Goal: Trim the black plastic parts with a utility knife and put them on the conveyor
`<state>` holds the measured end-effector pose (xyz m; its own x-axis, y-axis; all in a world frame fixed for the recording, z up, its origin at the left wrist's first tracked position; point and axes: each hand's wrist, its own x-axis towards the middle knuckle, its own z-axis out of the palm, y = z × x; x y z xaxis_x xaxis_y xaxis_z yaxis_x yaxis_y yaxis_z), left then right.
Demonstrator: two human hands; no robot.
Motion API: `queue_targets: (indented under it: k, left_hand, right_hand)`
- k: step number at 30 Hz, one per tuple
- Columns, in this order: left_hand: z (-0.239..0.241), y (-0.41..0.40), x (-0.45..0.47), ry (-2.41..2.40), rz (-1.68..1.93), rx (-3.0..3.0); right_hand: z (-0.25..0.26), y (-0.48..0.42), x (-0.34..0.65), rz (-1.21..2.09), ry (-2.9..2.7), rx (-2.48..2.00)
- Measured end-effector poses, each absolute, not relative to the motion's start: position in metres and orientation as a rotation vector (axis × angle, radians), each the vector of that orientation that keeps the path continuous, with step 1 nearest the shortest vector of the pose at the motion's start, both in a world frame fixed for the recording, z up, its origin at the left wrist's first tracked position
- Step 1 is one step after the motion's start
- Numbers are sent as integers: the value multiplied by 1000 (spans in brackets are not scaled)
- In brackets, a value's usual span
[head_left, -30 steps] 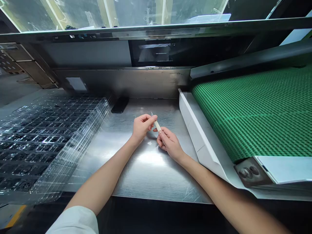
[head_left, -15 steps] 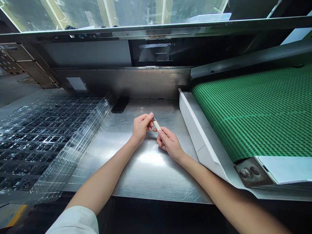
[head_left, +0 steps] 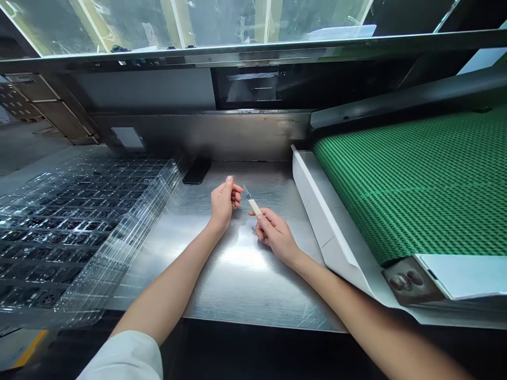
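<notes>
My right hand [head_left: 276,235] is closed around the cream handle of a small, slim-bladed knife [head_left: 254,206]. Its thin, pointed blade is bare and slants up and away to the left. Just left of the blade tip, my left hand [head_left: 222,203] is closed, with the thumb against the curled fingers. It does not touch the knife, and whatever the fingers may pinch is too small or hidden to see. Both hands are above a brushed metal work surface [head_left: 237,295].
Stacked clear plastic trays [head_left: 79,227] with dark round parts stand at the left. A black phone [head_left: 197,171] lies near the back wall. On the right, a white raised edge [head_left: 325,232] borders a green conveyor belt [head_left: 412,184].
My left hand has drawn away from the knife's blade to the left, leaving the blade in full view. My right hand with the knife has hardly moved.
</notes>
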<state>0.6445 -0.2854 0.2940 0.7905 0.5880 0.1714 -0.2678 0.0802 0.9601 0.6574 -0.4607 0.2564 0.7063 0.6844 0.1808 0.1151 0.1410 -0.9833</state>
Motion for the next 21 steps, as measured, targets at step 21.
queue_targets:
  k: [21]
  left_hand:
    - [278,-264,653,416,1186,1554]
  right_hand:
    - [259,-460,664,-88,-760,-1996]
